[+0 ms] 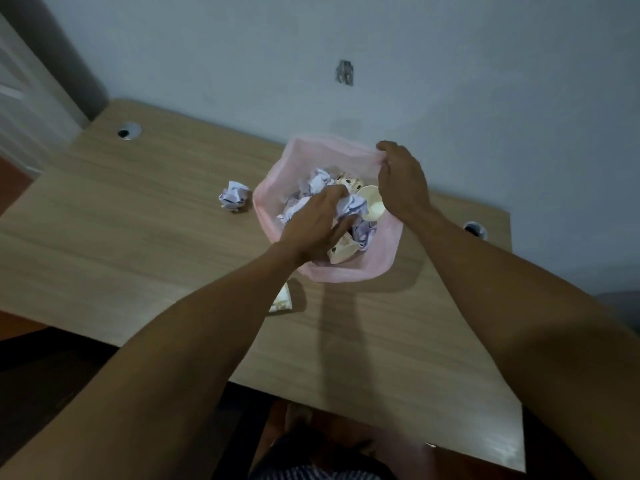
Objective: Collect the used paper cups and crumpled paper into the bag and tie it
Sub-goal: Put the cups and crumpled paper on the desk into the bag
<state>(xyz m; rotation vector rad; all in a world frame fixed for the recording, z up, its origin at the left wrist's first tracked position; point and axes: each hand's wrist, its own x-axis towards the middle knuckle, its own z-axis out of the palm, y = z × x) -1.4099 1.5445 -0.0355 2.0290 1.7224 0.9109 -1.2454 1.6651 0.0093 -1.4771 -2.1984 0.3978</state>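
Dropping paper into the pink bag [346,271], the left hand [313,226] loosely clutches a crumpled sheet [353,205] while the right hand [401,183] pinches the rim open; next, probably, the paper ball [233,196] on the table [138,230].

office or study room | wooden desk [138,216] | cable grommet holes [129,130]

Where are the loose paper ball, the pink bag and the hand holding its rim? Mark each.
loose paper ball [234,196], head view, middle of the crumpled wad.
pink bag [346,274], head view, near wall.
right hand [401,181], head view, back of the hand.
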